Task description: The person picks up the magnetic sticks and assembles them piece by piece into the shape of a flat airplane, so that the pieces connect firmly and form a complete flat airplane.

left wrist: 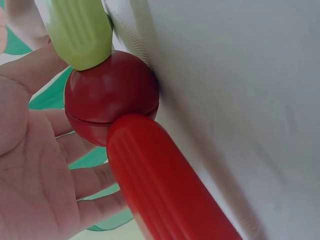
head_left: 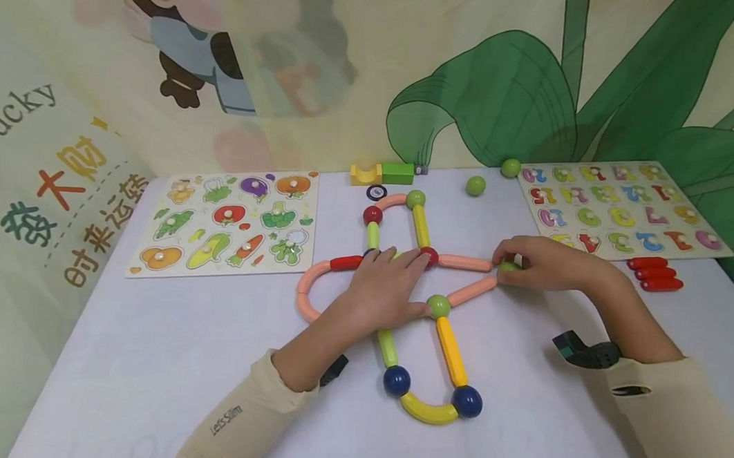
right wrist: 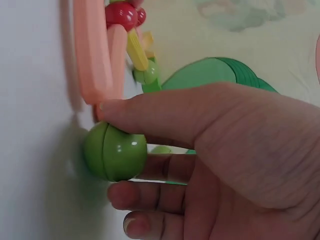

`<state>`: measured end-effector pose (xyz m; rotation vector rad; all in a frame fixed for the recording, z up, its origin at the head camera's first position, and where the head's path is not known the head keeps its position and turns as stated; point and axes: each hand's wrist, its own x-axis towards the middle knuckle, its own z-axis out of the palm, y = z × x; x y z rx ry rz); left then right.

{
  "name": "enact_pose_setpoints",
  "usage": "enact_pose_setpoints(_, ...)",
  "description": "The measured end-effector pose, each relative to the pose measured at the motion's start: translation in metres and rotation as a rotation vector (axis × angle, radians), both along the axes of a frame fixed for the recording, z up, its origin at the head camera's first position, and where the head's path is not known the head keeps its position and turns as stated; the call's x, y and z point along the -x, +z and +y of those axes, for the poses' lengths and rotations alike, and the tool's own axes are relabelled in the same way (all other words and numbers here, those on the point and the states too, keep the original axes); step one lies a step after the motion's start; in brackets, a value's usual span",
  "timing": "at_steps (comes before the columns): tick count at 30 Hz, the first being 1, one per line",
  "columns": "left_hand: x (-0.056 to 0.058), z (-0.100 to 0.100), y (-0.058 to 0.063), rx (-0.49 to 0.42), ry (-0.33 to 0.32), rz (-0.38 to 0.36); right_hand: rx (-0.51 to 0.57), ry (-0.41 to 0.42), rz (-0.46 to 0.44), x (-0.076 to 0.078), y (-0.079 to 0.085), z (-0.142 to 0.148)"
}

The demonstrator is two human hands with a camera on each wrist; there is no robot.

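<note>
A flat figure of coloured rods and balls lies on the table. My left hand (head_left: 379, 292) spreads over its middle, fingertips at a red ball (head_left: 428, 257) and thumb at a green ball (head_left: 438, 306). Beneath the palm, the left wrist view shows a dark red ball (left wrist: 112, 95) joining a lime rod (left wrist: 82, 35) and a red rod (left wrist: 165, 185). On the right, my right hand (head_left: 546, 262) pinches another green ball (right wrist: 115, 152) where two peach rods (head_left: 465, 262) converge. Its thumb overlaps the rod ends in the right wrist view.
A vegetable puzzle board (head_left: 224, 225) lies left, a number puzzle board (head_left: 623, 208) back right. Three red rods (head_left: 657, 274) sit beside the right forearm. Two loose green balls (head_left: 476, 185) and small yellow and green blocks (head_left: 397, 173) stand near the printed backdrop.
</note>
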<state>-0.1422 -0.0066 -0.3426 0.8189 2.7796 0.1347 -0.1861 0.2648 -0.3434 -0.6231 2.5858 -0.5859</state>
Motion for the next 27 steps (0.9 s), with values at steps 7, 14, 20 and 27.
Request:
enact_pose_setpoints(7,-0.005,-0.006,0.000,-0.004,0.000,-0.002,0.059,-0.019,-0.010,-0.008,-0.010,-0.012)
enact_pose_setpoints(14,-0.013,-0.019,-0.001,-0.016,0.008,-0.007,0.078,-0.004,-0.004,-0.013,-0.017,-0.022)
enact_pose_setpoints(20,-0.017,-0.025,0.001,-0.047,0.006,-0.004,0.076,0.027,0.110,-0.015,-0.026,-0.033)
enact_pose_setpoints(27,-0.016,-0.025,0.001,-0.040,0.007,-0.003,0.172,0.027,0.113,-0.016,-0.025,-0.032)
